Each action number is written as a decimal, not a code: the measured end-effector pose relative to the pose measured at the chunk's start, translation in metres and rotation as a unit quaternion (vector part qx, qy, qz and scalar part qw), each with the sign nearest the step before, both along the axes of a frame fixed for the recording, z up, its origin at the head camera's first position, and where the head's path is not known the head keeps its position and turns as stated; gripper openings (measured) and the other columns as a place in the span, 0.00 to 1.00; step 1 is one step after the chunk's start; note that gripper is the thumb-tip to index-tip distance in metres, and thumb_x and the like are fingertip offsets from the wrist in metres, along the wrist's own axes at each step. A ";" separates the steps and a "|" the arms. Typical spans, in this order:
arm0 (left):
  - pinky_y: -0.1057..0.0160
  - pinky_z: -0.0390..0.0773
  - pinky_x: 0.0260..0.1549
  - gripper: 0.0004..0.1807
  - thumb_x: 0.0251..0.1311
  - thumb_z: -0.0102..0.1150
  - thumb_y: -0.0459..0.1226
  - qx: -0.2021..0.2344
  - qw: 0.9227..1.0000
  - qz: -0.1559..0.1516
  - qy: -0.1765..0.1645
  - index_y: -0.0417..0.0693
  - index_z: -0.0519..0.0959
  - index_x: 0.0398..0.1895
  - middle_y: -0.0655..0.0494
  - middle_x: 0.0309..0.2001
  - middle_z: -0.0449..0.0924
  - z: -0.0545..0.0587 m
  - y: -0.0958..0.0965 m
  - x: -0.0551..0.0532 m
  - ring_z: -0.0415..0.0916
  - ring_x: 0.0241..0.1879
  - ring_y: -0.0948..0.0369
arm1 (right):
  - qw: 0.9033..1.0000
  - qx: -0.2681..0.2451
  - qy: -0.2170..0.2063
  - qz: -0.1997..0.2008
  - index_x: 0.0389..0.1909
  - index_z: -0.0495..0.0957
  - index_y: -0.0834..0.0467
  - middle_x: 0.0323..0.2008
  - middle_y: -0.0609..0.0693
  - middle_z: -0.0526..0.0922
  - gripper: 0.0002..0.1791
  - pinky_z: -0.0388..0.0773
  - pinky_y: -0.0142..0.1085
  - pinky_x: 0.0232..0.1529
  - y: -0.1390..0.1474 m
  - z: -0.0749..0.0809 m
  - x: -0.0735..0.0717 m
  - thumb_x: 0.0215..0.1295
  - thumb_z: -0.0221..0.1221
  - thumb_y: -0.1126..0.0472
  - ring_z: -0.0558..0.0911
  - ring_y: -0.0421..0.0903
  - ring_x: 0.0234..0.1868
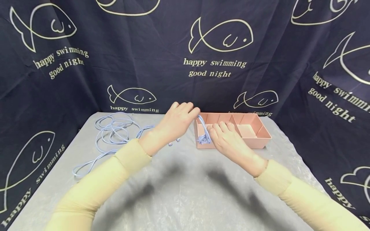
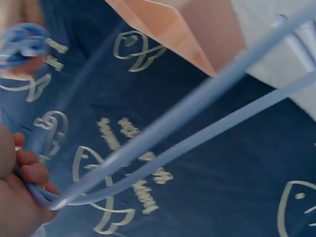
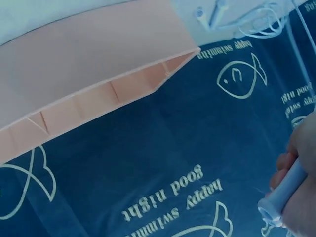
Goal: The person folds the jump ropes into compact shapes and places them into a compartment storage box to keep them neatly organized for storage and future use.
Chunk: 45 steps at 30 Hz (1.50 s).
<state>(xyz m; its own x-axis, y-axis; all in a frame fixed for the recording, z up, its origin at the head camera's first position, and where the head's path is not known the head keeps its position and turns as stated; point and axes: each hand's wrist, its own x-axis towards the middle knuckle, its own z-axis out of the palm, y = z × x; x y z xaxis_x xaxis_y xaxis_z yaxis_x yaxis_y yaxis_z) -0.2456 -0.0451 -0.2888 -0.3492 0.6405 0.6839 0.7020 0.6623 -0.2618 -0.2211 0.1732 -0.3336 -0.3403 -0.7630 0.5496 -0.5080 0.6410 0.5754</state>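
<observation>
Cloth [image 1: 173, 57] reads "happy swimming good night"; left fingers [image 2: 35, 173] grip blue cord [image 2: 163, 123].

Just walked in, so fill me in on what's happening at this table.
A person's left hand grips a doubled length of blue cord, near the left end of a pink box. The right hand holds a bunched part of blue cord, which shows in front of that box in the head view. More cord lies in loose loops on the left of the table. The box sits toward the table's far edge and has a divider inside.
</observation>
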 end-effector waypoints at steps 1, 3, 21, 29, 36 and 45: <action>0.60 0.60 0.26 0.06 0.59 0.50 0.26 0.003 1.000 -0.001 -0.015 0.46 0.71 0.34 0.53 0.28 0.67 -0.001 -0.002 -0.003 0.66 0.27 0.55 | 1.000 -0.004 -0.002 0.009 0.41 0.69 0.67 0.29 0.57 0.69 0.17 0.64 0.42 0.32 -0.001 0.002 0.002 0.71 0.30 0.67 0.69 0.54 0.29; 0.61 0.60 0.26 0.07 0.59 0.50 0.26 0.009 0.999 -0.005 -0.040 0.47 0.71 0.34 0.53 0.27 0.66 -0.006 -0.004 -0.010 0.65 0.27 0.56 | 1.000 -0.005 -0.010 0.017 0.41 0.68 0.66 0.29 0.57 0.69 0.16 0.65 0.43 0.33 -0.004 0.006 0.006 0.71 0.31 0.66 0.68 0.54 0.29; 0.60 0.72 0.23 0.07 0.70 0.44 0.39 0.007 0.966 -0.027 -0.257 0.47 0.68 0.34 0.58 0.24 0.75 -0.067 0.023 0.015 0.74 0.21 0.57 | 0.951 -0.264 -0.145 -0.071 0.41 0.66 0.66 0.31 0.62 0.72 0.08 0.61 0.50 0.31 -0.009 0.049 0.007 0.61 0.50 0.73 0.69 0.62 0.32; 0.68 0.65 0.16 0.04 0.69 0.46 0.39 -0.013 0.962 -0.067 -0.264 0.50 0.66 0.36 0.64 0.15 0.65 -0.083 0.012 0.037 0.64 0.15 0.63 | 0.948 -0.281 -0.108 -0.106 0.44 0.65 0.68 0.32 0.63 0.72 0.10 0.59 0.51 0.27 0.006 0.045 -0.008 0.62 0.45 0.72 0.69 0.62 0.30; 0.66 0.62 0.26 0.10 0.56 0.52 0.27 -0.109 0.987 -0.043 -0.112 0.52 0.68 0.34 0.64 0.19 0.69 -0.060 0.006 0.047 0.66 0.20 0.65 | 0.968 -0.203 0.006 -0.151 0.42 0.67 0.70 0.26 0.62 0.68 0.12 0.60 0.49 0.26 0.009 0.020 -0.020 0.66 0.38 0.68 0.67 0.60 0.27; 0.64 0.64 0.28 0.07 0.56 0.53 0.29 -0.092 0.988 -0.057 0.114 0.51 0.71 0.30 0.57 0.24 0.72 -0.010 0.010 0.034 0.70 0.21 0.58 | 0.987 -0.111 0.066 -0.098 0.38 0.70 0.67 0.25 0.58 0.68 0.14 0.62 0.46 0.29 0.006 -0.011 -0.034 0.68 0.36 0.65 0.69 0.57 0.28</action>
<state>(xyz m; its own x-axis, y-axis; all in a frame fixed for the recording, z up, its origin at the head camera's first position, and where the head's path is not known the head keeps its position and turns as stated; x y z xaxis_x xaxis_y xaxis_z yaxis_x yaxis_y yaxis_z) -0.2119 -0.0349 -0.2991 -0.1181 0.7870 0.6056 0.6775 0.5098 -0.5303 -0.2550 0.1787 -0.3442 -0.3836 -0.5456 0.7451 -0.2924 0.8370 0.4624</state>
